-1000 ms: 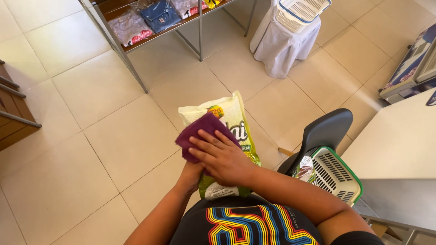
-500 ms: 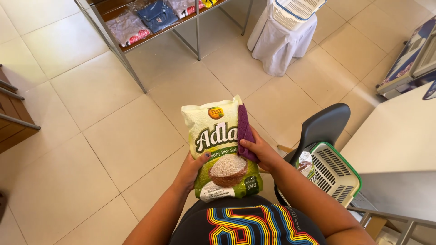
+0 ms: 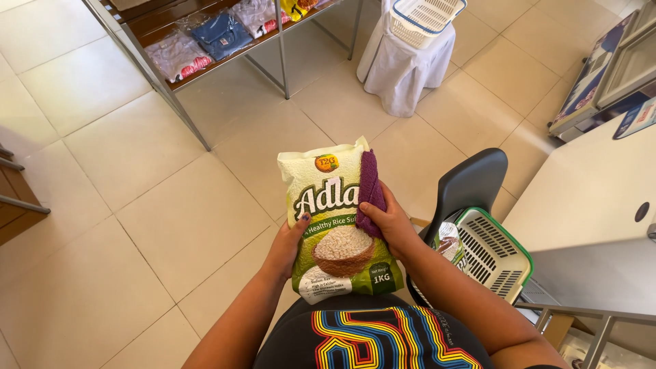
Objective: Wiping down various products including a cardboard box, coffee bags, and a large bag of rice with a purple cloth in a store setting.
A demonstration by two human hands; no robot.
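I hold a white and green bag of grain (image 3: 335, 225) upright in front of my body, its printed face towards me. My left hand (image 3: 288, 244) grips the bag's left edge from behind, thumb on the front. Against the bag's right edge my right hand (image 3: 387, 220) presses a purple cloth (image 3: 370, 192), which stands folded along that side.
A dark chair (image 3: 471, 183) stands at my right with a green and white basket (image 3: 495, 254) holding a packet. A white table (image 3: 588, 198) is further right. Ahead are a metal shelf rack (image 3: 205, 41) with bagged clothes and a cloth-draped stand with a white basket (image 3: 424, 17).
One second ago my right hand rubbed the purple cloth over the tilted bag's face. The bag now stands upright facing me, and the cloth has slid to its right edge.
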